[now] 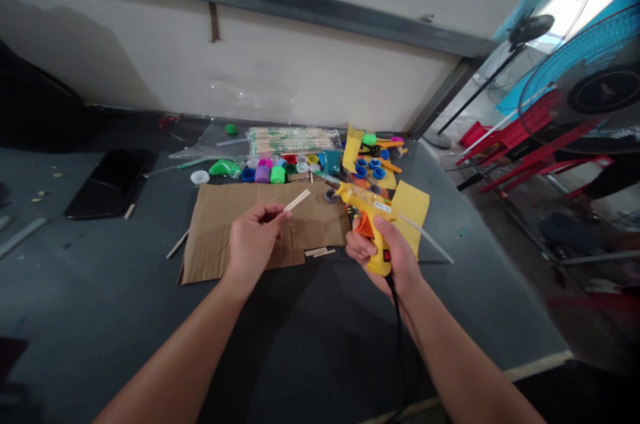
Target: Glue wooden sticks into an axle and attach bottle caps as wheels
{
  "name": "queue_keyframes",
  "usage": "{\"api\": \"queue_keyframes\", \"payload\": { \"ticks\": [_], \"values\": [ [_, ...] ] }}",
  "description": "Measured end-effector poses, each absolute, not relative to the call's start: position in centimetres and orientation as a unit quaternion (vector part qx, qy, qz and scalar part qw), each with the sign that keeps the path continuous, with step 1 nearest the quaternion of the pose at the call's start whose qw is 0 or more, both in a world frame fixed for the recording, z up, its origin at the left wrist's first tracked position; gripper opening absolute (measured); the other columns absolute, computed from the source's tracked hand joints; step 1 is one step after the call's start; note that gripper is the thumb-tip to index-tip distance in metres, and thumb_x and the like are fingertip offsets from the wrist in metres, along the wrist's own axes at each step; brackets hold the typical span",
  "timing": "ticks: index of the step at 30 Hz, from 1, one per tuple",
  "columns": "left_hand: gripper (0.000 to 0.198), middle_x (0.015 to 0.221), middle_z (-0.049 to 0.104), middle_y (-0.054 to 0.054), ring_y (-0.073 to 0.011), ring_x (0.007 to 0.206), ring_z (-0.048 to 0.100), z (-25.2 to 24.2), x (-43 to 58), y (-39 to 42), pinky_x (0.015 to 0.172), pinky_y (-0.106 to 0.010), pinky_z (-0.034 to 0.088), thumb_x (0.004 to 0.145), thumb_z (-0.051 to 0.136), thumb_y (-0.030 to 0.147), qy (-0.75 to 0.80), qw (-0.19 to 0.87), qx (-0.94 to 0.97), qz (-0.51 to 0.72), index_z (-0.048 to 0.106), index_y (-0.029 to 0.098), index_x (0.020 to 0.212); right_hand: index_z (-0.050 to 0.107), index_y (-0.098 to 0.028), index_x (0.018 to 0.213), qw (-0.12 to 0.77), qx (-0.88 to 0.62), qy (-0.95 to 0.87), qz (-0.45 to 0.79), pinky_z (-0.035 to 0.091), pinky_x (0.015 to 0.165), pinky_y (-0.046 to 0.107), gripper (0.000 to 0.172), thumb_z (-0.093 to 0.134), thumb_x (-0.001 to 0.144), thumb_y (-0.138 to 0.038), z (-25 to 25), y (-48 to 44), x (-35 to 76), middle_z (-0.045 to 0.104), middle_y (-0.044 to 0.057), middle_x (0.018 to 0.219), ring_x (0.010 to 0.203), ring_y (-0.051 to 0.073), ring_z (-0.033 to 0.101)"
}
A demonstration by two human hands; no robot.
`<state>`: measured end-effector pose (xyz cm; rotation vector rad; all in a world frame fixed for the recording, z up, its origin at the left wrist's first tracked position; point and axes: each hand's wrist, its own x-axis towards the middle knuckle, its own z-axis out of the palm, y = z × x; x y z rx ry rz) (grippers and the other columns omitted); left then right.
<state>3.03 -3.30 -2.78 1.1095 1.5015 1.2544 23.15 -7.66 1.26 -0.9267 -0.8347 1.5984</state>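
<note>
Holding a wooden stick [297,201] above the cardboard sheet [220,231], left hand [253,241] grip clamped; right hand [387,254] grip clamped on glue gun [370,217] beside the cardboard.

Cardboard sheet [240,224] lies on the table [100,291] before me; bottle caps [270,171] behind it, phone [113,183] left, paper sheet [413,211] right.

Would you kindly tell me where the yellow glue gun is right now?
The yellow glue gun is in the right hand, right of centre in the head view, above the cardboard sheet's right edge.
</note>
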Motion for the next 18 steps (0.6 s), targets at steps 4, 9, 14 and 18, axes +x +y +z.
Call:
{"api": "queue_keyframes", "payload": {
  "ticks": [4,9,14,18],
  "values": [
    [0.025,0.064,0.063,0.002,-0.0071,0.047,0.049,-2.6,3.0,-3.3,0.045,-0.019,0.036,0.067,0.073,0.038,0.608,0.428,0.453,0.492,0.070,0.016,0.080,0.056,-0.019,0.078,0.516,-0.380,-0.331,0.693,0.030,0.050,0.024,0.021,0.045,0.080,-0.037,0.7,-7.5,23.3,0.034,-0.005,0.051,0.048,0.011,0.027],
    [0.029,0.062,0.063,0.002,-0.0078,0.046,0.050,-2.7,2.5,-3.1,0.046,-0.020,0.037,0.067,0.073,0.041,0.625,0.411,0.461,0.477,0.070,0.017,0.081,0.057,-0.017,0.073,0.505,-0.382,-0.297,0.715,0.037,0.052,0.024,0.014,0.054,0.078,-0.030,0.1,-7.6,23.6,0.050,0.000,0.062,0.054,0.011,0.040],
    [0.032,0.063,0.062,0.003,-0.0080,0.046,0.050,-3.1,1.9,-2.8,0.046,-0.020,0.036,0.067,0.073,0.044,0.626,0.398,0.458,0.490,0.070,0.017,0.083,0.064,-0.019,0.096,0.519,-0.432,-0.210,0.707,0.048,0.063,0.024,0.029,0.074,0.070,-0.027,0.2,-7.4,24.3,0.065,0.002,0.082,0.072,0.013,0.058],
    [0.032,0.065,0.063,0.002,-0.0072,0.046,0.050,-3.1,1.5,-2.5,0.046,-0.020,0.036,0.067,0.074,0.044,0.623,0.395,0.438,0.514,0.070,0.017,0.082,0.068,-0.016,0.097,0.492,-0.424,-0.187,0.737,0.050,0.066,0.023,0.027,0.075,0.072,-0.024,0.5,-7.8,24.1,0.069,0.004,0.083,0.073,0.013,0.061]
  ]
}}
